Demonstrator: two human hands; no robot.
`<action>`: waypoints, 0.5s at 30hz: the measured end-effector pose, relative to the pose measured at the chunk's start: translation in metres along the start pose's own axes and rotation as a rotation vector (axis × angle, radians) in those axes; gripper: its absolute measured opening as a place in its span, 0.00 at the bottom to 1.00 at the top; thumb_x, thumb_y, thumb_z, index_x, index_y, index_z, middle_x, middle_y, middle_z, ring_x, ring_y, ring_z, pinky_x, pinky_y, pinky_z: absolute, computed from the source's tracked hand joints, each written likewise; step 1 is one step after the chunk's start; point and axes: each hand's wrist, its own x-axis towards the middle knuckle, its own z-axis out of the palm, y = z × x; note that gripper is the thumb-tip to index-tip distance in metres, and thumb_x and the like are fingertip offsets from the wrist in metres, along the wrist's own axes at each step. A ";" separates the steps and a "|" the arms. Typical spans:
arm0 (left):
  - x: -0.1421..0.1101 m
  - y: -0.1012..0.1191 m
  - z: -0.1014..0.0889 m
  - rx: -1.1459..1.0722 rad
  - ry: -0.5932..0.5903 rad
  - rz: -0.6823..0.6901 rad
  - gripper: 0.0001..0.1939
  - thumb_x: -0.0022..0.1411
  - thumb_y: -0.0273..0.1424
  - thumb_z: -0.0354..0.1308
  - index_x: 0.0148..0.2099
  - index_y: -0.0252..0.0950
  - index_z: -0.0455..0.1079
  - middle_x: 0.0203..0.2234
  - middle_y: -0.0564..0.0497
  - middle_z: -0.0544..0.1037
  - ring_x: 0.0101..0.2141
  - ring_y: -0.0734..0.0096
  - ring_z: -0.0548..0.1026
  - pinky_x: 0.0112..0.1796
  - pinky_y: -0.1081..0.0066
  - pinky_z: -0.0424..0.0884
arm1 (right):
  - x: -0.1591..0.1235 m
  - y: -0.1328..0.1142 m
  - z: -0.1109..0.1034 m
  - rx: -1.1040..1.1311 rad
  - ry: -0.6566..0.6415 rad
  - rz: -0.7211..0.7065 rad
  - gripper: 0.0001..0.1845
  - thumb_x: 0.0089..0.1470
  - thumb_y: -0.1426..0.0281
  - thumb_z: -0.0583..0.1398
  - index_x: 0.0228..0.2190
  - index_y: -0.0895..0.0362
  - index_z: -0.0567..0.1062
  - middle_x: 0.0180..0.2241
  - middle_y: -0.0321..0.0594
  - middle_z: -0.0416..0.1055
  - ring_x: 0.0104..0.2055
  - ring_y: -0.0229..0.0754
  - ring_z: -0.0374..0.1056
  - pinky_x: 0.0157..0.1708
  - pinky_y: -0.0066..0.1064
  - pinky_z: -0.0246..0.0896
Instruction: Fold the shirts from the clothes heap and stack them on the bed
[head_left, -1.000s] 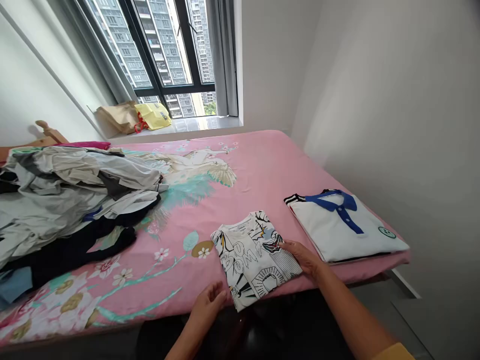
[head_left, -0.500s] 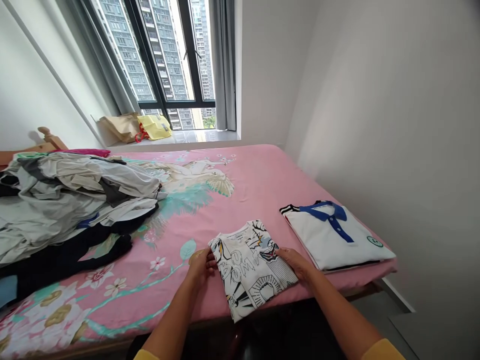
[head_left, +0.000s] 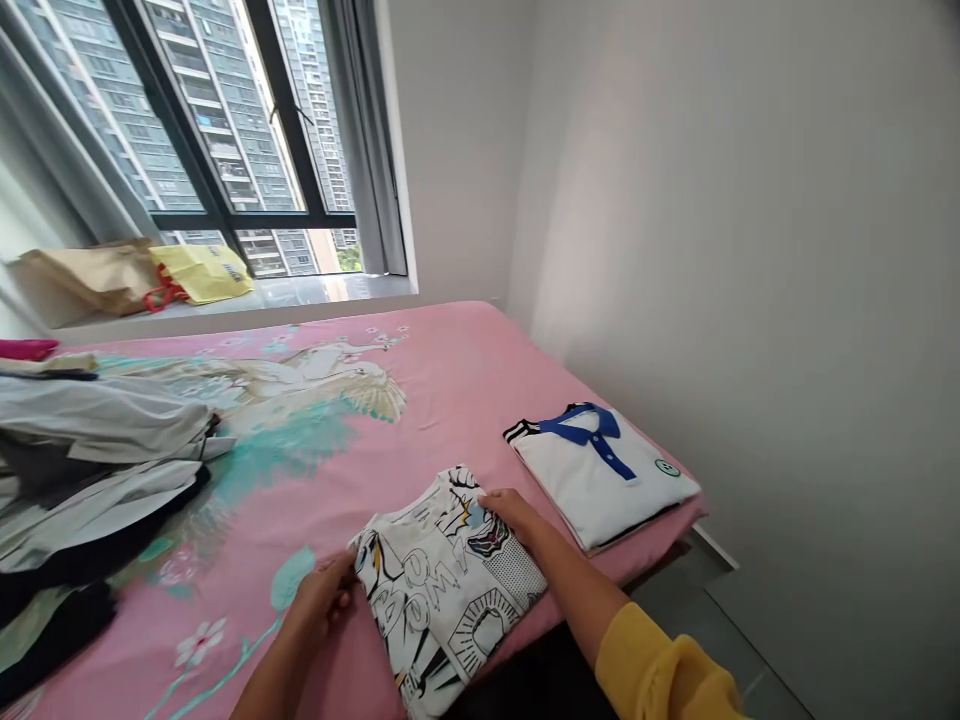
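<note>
A folded white T-shirt [head_left: 450,580] with black comic-style print and touches of yellow, red and blue lies at the bed's front edge, its lower end overhanging. My left hand [head_left: 322,595] pinches its left shoulder edge, fingers curled. On the opposite side, my right hand [head_left: 514,515] grips the upper right edge, thumb on the print and the other fingers mostly hidden. To the right of that hand rests a folded white polo shirt [head_left: 600,480] with a blue collar and a round green badge.
A heap of grey, white and black clothes [head_left: 97,450] covers the bed's left side. The pink flowered bedsheet [head_left: 450,380] reaches to the wall [head_left: 675,250]. A brown paper bag [head_left: 97,275] and a yellow bag [head_left: 202,272] sit on the windowsill.
The camera view has swung to the right, so everything appears further left. My right hand has moved up along the T-shirt's edge toward its shoulder; my left hand stays at the left shoulder.
</note>
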 end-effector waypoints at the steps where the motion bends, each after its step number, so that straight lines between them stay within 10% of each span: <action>1: 0.001 0.000 -0.001 -0.012 0.010 0.039 0.18 0.42 0.42 0.63 0.31 0.35 0.64 0.17 0.58 0.67 0.12 0.83 0.61 0.12 0.82 0.46 | 0.002 0.001 -0.001 0.006 0.011 -0.003 0.11 0.44 0.66 0.62 0.29 0.61 0.74 0.26 0.40 0.76 0.30 0.43 0.73 0.31 0.32 0.67; 9: 0.003 0.008 -0.003 -0.284 -0.021 -0.003 0.08 0.47 0.24 0.58 0.29 0.35 0.60 0.16 0.59 0.64 0.13 0.85 0.60 0.13 0.84 0.50 | -0.007 0.005 -0.002 0.050 -0.024 0.017 0.10 0.43 0.68 0.63 0.29 0.62 0.74 0.23 0.39 0.75 0.26 0.40 0.71 0.29 0.30 0.67; 15: -0.019 -0.002 -0.007 -0.269 0.035 0.064 0.10 0.51 0.32 0.59 0.33 0.35 0.63 0.22 0.56 0.69 0.18 0.83 0.67 0.17 0.83 0.58 | -0.011 0.008 -0.003 0.058 -0.058 0.043 0.11 0.45 0.68 0.63 0.32 0.61 0.74 0.25 0.40 0.76 0.28 0.41 0.73 0.30 0.30 0.69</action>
